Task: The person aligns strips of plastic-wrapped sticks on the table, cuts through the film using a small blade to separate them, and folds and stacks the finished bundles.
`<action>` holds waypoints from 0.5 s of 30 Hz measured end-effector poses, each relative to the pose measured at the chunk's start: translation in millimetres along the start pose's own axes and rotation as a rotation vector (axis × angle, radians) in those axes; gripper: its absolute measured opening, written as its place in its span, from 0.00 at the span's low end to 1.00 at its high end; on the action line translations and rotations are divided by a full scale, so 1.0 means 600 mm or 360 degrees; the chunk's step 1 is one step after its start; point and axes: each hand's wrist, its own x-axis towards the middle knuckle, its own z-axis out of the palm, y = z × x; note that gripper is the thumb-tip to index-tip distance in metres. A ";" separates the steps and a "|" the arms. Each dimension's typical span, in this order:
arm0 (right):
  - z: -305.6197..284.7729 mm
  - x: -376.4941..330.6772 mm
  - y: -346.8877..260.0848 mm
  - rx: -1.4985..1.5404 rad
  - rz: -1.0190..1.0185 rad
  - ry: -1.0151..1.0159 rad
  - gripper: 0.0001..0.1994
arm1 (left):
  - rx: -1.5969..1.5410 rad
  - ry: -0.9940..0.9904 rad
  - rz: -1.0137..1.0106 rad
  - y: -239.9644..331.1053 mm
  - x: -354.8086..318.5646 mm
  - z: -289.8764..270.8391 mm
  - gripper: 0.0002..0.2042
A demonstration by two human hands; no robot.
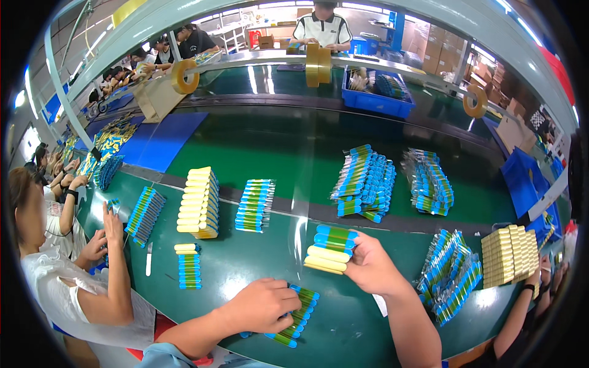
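My right hand (371, 264) holds up a small bundle of flat, round-ended sticks (331, 248) above the green table; its upper ones are blue with a green middle, its lower ones pale yellow. Lower and to the left, my left hand (264, 305) is closed with curled fingers at the edge of a row of blue-and-green sticks (302, 316). What its fingertips pinch, if anything, is hidden. A short row of similar sticks (189, 270), with a yellow one at its far end, lies left of my left hand.
Beyond lie a yellow stack (199, 202), wrapped bundles (254, 205), larger piles (365, 184) and a blue crate (377, 95). A knife (149, 259) lies left. At right stand wrapped sticks (451, 273) and a yellow block stack (509, 254). Co-workers sit on both sides; tape rolls (318, 64) hang overhead.
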 end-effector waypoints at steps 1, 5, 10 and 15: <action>-0.005 0.001 0.012 -0.0247 0.0010 0.0030 0.21 | -0.0017 0.0021 0.0000 -0.004 0.000 0.004 0.09; 0.028 0.006 -0.014 -0.0839 -0.0208 0.0181 0.16 | -0.0326 0.0029 0.0046 -0.020 -0.004 -0.021 0.12; 0.030 0.003 -0.034 -0.1164 -0.0284 0.0085 0.13 | -0.0672 0.0243 -0.0172 -0.081 -0.042 -0.065 0.19; 0.015 0.004 0.024 -0.0198 0.0010 -0.0026 0.16 | -0.0905 0.0281 -0.0673 -0.109 -0.076 -0.072 0.22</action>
